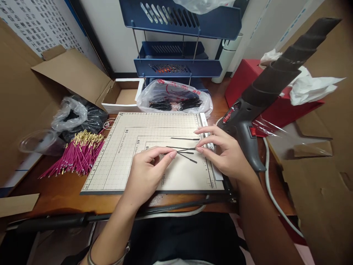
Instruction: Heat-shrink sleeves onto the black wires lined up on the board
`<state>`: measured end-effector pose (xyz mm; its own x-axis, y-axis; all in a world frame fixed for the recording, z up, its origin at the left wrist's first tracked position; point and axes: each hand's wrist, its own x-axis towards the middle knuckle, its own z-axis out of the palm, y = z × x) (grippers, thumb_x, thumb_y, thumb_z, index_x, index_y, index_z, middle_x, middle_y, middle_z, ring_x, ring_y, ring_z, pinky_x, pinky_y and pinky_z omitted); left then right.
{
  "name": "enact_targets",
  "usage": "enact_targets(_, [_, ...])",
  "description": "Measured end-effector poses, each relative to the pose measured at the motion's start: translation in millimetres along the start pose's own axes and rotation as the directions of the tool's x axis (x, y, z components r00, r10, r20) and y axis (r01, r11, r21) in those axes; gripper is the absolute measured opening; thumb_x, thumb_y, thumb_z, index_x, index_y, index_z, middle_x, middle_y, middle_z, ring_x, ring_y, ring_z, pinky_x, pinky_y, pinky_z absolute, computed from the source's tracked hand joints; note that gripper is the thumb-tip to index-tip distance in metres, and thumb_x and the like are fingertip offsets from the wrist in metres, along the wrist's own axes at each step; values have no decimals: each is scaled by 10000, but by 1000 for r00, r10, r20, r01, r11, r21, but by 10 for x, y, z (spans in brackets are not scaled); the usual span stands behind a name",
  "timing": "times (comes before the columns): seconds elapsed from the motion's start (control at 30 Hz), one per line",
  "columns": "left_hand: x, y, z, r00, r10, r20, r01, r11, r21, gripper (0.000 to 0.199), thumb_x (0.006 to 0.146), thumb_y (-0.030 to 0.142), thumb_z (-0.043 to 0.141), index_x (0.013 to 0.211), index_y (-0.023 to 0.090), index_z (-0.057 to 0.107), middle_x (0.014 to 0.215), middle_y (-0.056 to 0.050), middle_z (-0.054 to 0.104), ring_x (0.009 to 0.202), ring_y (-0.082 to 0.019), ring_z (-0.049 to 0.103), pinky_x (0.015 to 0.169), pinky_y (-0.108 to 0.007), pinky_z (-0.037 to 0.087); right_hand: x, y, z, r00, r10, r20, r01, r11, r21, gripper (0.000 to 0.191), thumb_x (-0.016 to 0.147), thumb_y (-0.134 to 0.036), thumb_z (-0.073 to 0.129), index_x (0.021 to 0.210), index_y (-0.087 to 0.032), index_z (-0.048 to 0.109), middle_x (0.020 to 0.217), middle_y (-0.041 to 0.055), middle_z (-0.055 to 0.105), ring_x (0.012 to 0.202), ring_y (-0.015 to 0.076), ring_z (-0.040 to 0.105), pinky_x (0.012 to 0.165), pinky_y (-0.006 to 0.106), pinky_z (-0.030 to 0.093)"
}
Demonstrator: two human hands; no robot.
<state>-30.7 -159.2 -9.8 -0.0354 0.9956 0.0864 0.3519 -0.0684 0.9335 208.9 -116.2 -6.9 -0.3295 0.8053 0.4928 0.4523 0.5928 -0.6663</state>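
At the far left, a clear plastic cup (41, 141) lies beside a pile of magenta wires (79, 156) with gold-coloured ends, on a brown table (57, 197). Behind the pile are a black plastic bag (96, 118) and an open cardboard box (77, 73); a smaller white-edged box (127, 94) adjoins the latter on its right. The gridded board (113, 151) of a paper cutter occupies the centre of the table.

The left hand (146, 173), a metal bracelet (125, 254) at its wrist, is over the board, thumb and index finger brought together in a narrow pinch at the left ends of several thin black strands (187, 157). These strands lie over the middle-right part of the board and fan out to the right; one lies apart, just above the others. Which strand the left fingertips grip cannot be told.

Behind the board, a clear plastic bag (176, 92) holds many black strands, in front of a blue tiered rack (179, 66). The right hand (226, 151) pinches the right end of one strand between thumb and index finger, its other fingers spread.

Further right are a pale bottle (227, 60), a dark heat gun (246, 129) with a red switch, a white cable (271, 191), and a red box (242, 81) topped with crumpled white tissue (311, 88).
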Motion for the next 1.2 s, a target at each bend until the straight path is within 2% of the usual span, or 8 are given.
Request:
enact_targets(0.03, [-1,-6,-3,1000,-1,-4,1,1000,0,219,915,433,781,935,235,872,933,-41,831,754,-174,674,641,-271,481,-6,-6,-4,1000,-16,-5,16,1000,17,67,926,-213,728,884,-243,770,1101,72,775,1063,242,736,995,452,579])
enact_targets(0.1, [0,-13,-7,1000,-2,-3,2,1000,7,213,920,430,781,945,240,872,941,-36,834,774,-176,686,652,-271,486,-21,-16,-10,999,-38,7,37,998,57,73,924,-191,728,956,-230,781,916,43,751,833,175,706,787,343,581])
enact_targets(0.23, [4,-14,-5,999,-3,42,2,1000,27,205,921,428,785,965,249,874,978,-34,841,822,-185,711,653,-269,490,-40,-34,-4,997,-42,71,38,997,60,143,910,-196,770,1044,-217,814,749,1,728,644,123,614,628,282,500])
enact_targets(0.37, [2,-3,-6,999,-12,53,11,1000,13,215,913,436,788,954,246,879,985,-47,844,799,-189,715,620,-265,496,-36,-49,1,996,-30,82,29,999,22,61,915,-210,772,899,-210,831,728,15,747,598,112,593,585,275,462])
enact_targets(0.53, [-2,7,-16,998,-25,53,26,1000,-13,230,899,449,799,948,241,883,963,-57,846,761,-186,711,587,-254,495,-34,-46,-14,997,-19,71,17,1000,26,70,914,-194,758,872,-206,813,725,18,729,623,124,619,587,277,485])
enact_targets(0.73, [-1,6,-36,995,-69,73,72,997,-35,256,883,476,815,948,237,881,962,-59,842,796,-197,723,573,-244,483,-31,-50,-19,998,-15,67,11,998,63,74,911,-196,747,865,-218,801,890,57,772,756,164,691,632,300,539])
enact_targets(1.0, [-6,16,-44,991,-110,79,112,993,-26,277,872,498,815,945,238,877,986,-69,836,860,-223,736,560,-244,475,-36,-75,-25,996,3,86,-5,1000,16,61,909,-215,758,882,-198,810,784,28,786,521,90,518,498,268,389])
enact_targets(1.2, [1,20,-40,991,-98,90,100,995,-15,261,874,487,809,930,242,878,971,-65,835,850,-222,735,563,-249,476,-32,-79,-14,995,-19,94,16,999,31,85,915,-212,751,854,-198,809,742,28,764,544,97,531,511,270,373])
